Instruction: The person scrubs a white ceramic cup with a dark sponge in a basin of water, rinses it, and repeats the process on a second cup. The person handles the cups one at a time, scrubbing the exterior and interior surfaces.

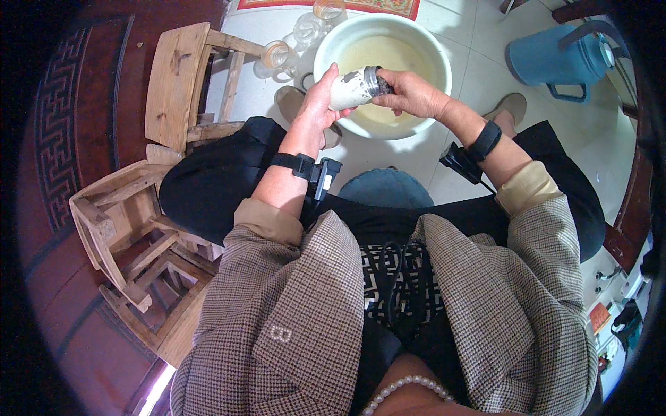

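A light-coloured cylindrical container [348, 89] with a dark pattern and a metal rim lies tilted in my left hand [316, 101], whose fingers wrap its base and side. My right hand [411, 93] is at the container's mouth, its fingers around something dark and rough that I cannot make out clearly. Both hands are above a pale round basin [442, 67] on the floor, which holds yellowish, cloudy liquid. Part of the basin is hidden behind my hands and the container.
Several clear glass jars [276, 54] stand left of the basin. Wooden stools [174, 86] are at the left. A blue jug [536, 54] is at the upper right. A round blue cushioned seat [386, 188] shows below the basin, between my legs.
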Action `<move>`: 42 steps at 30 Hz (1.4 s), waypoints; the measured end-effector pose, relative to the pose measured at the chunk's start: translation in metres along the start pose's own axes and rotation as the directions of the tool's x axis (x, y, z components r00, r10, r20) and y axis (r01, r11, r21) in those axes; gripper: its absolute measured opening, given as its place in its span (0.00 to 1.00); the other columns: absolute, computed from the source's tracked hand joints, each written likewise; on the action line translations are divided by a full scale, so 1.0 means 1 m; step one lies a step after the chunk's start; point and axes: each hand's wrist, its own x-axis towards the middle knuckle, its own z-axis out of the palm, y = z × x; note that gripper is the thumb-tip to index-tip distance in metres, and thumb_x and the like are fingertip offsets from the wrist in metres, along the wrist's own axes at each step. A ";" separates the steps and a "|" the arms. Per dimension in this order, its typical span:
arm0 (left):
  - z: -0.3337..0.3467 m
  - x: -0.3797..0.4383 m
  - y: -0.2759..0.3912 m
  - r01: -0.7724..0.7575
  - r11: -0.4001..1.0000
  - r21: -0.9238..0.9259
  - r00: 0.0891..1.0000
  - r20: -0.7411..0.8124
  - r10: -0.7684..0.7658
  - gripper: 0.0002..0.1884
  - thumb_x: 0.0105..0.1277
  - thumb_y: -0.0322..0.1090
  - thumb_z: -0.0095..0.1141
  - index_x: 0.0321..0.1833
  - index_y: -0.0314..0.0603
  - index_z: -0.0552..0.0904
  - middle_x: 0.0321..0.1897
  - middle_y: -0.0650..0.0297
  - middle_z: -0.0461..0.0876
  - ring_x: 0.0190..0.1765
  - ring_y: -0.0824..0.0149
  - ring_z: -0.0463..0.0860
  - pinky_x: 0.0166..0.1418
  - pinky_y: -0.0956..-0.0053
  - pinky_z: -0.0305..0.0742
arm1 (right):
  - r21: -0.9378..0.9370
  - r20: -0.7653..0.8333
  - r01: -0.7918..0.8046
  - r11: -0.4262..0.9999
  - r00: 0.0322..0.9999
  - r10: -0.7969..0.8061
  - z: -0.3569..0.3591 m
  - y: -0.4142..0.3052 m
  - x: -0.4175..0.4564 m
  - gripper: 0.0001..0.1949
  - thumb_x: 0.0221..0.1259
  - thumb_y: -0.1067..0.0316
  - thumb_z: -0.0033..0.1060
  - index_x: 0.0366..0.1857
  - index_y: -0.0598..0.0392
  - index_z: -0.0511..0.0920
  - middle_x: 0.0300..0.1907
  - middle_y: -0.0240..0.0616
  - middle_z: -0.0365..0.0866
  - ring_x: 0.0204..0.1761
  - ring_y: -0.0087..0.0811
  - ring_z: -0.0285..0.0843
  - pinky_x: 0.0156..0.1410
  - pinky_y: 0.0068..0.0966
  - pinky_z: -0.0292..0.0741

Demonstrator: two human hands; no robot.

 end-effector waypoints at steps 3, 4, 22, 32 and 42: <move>0.008 -0.003 0.001 -0.159 0.987 0.030 0.984 -0.071 0.161 0.24 0.66 0.59 0.47 0.50 0.45 0.73 0.36 0.61 0.81 0.33 0.65 0.81 0.23 0.74 0.73 | 0.134 -0.037 -0.042 0.990 0.998 0.048 0.000 0.001 0.000 0.16 0.61 0.61 0.59 0.48 0.57 0.72 0.30 0.35 0.78 0.21 0.21 0.72 0.29 0.21 0.75; 0.009 -0.003 0.001 -0.218 0.975 0.047 0.971 -0.090 0.222 0.24 0.66 0.58 0.47 0.50 0.45 0.73 0.37 0.61 0.80 0.35 0.65 0.81 0.25 0.74 0.73 | 0.197 -0.057 -0.042 0.980 0.997 0.054 0.002 0.004 0.001 0.17 0.61 0.60 0.59 0.48 0.58 0.73 0.30 0.34 0.78 0.20 0.21 0.71 0.28 0.20 0.75; 0.001 0.007 -0.006 -0.195 0.981 -0.010 0.978 -0.081 0.193 0.29 0.62 0.62 0.50 0.54 0.46 0.72 0.42 0.63 0.79 0.39 0.68 0.80 0.29 0.73 0.74 | 0.903 -0.055 -0.129 0.409 0.912 0.407 0.004 0.000 0.002 0.25 0.66 0.44 0.46 0.47 0.61 0.69 0.34 0.38 0.74 0.21 0.24 0.73 0.33 0.28 0.84; -0.001 0.005 -0.001 -0.396 0.917 0.048 0.914 -0.071 0.399 0.25 0.63 0.56 0.53 0.51 0.42 0.74 0.40 0.62 0.80 0.39 0.68 0.80 0.37 0.73 0.74 | 0.696 0.127 -0.241 0.676 0.968 0.215 -0.005 0.006 0.004 0.18 0.62 0.58 0.58 0.48 0.60 0.72 0.32 0.31 0.76 0.29 0.19 0.77 0.35 0.17 0.81; 0.003 -0.010 0.017 -0.754 0.323 0.571 0.491 0.164 0.856 0.21 0.65 0.49 0.53 0.53 0.42 0.73 0.46 0.57 0.77 0.46 0.62 0.79 0.51 0.69 0.73 | 0.870 0.066 -0.172 0.463 0.970 0.235 0.002 -0.001 0.000 0.15 0.63 0.61 0.58 0.46 0.58 0.70 0.30 0.27 0.69 0.22 0.16 0.65 0.35 0.22 0.80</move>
